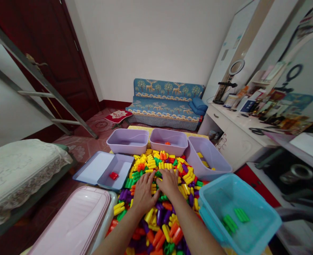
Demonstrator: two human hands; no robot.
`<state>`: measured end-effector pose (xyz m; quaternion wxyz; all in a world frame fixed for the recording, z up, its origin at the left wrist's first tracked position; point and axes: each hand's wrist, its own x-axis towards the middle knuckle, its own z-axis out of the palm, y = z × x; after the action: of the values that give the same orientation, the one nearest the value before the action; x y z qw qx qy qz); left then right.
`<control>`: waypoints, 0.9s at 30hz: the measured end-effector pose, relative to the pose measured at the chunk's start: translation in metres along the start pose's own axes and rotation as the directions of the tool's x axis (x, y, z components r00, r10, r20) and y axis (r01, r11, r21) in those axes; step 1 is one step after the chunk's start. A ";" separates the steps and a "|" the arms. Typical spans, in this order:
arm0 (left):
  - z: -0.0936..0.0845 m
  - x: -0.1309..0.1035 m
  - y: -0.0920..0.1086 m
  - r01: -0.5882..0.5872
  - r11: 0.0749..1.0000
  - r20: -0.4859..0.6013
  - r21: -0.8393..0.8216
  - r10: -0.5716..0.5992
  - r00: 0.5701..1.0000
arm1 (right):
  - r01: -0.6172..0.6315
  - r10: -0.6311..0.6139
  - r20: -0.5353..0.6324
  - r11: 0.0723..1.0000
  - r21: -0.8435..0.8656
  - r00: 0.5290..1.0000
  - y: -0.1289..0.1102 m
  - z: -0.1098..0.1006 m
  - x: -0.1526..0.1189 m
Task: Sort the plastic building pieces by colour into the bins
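Note:
A broad heap of plastic building pieces [163, 214] in yellow, green, red, orange and purple covers the middle of the table. My left hand [145, 191] lies on the heap with its fingers stretched forward and apart. Close beside it, my right hand [169, 183] rests on the pieces, its fingers spread and bent down, with some tips hidden. A green piece [158, 174] shows between the two hands; whether a finger touches it is unclear. Neither hand visibly grips a piece.
Lilac bins [128, 146] line the far edge. Right of the heap, a turquoise bin [214, 187] holds green pieces. At left, an opened box [107, 180] contains a red piece, near a pink-lidded box [73, 219]. Beyond stand a sofa [167, 106], a ladder [44, 83] and a dresser [233, 125].

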<state>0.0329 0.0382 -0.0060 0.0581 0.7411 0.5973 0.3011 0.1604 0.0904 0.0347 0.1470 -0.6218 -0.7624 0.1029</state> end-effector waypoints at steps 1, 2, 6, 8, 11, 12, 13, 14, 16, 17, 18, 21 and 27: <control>0.000 0.000 0.000 0.001 1.000 0.001 0.001 -0.001 1.000 | 0.008 -0.008 -0.008 1.000 0.026 1.000 -0.001 -0.001 -0.002; -0.001 0.001 0.001 0.003 1.000 0.003 0.000 -0.003 1.000 | 0.025 -0.024 -0.014 0.998 0.057 1.000 -0.001 -0.002 -0.005; -0.003 0.002 0.003 -0.001 1.000 0.010 0.000 0.001 1.000 | 0.085 -0.085 -0.007 0.984 0.155 0.996 0.000 -0.009 -0.020; -0.004 0.002 0.003 -0.012 1.000 0.014 0.003 0.012 1.000 | 0.091 -0.092 -0.001 0.980 0.174 0.996 0.002 -0.013 -0.027; -0.004 0.002 0.002 -0.026 1.000 0.015 0.012 0.026 1.000 | 0.116 -0.116 -0.016 0.959 0.259 0.993 0.008 -0.018 -0.034; -0.004 0.002 0.002 -0.026 1.000 0.014 0.017 0.026 1.000 | 0.119 -0.118 -0.024 0.940 0.319 0.993 0.012 -0.021 -0.036; -0.004 0.002 0.002 -0.025 0.999 0.014 0.023 0.025 1.000 | 0.112 -0.106 -0.037 0.912 0.395 0.994 0.016 -0.023 -0.037; -0.005 0.001 0.002 -0.025 0.999 0.015 0.029 0.025 1.000 | 0.090 -0.074 -0.053 0.872 0.481 0.996 0.020 -0.026 -0.039; -0.005 0.001 0.002 -0.024 0.999 0.019 0.039 0.024 1.000 | 0.015 0.057 -0.088 0.751 0.661 0.994 0.030 -0.033 -0.045; -0.005 0.001 0.002 -0.024 0.999 0.021 0.042 0.023 1.000 | -0.020 0.160 -0.115 0.665 0.747 0.980 0.036 -0.036 -0.048; -0.006 0.001 0.002 -0.023 0.999 0.022 0.045 0.022 1.000 | -0.031 0.281 -0.156 0.563 0.826 0.947 0.042 -0.040 -0.051; -0.006 0.001 0.002 -0.025 0.999 0.022 0.046 0.024 0.999 | 0.143 0.648 -0.280 0.257 0.956 0.708 0.065 -0.049 -0.061; -0.006 0.002 0.003 -0.015 0.999 0.024 0.044 0.014 1.000 | 0.235 0.755 -0.206 0.072 0.969 0.622 0.086 -0.045 -0.067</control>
<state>0.0326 0.0373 0.0014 0.0466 0.7500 0.5978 0.2793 0.2678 0.0415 0.0413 0.7646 -0.4912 -0.2239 0.3521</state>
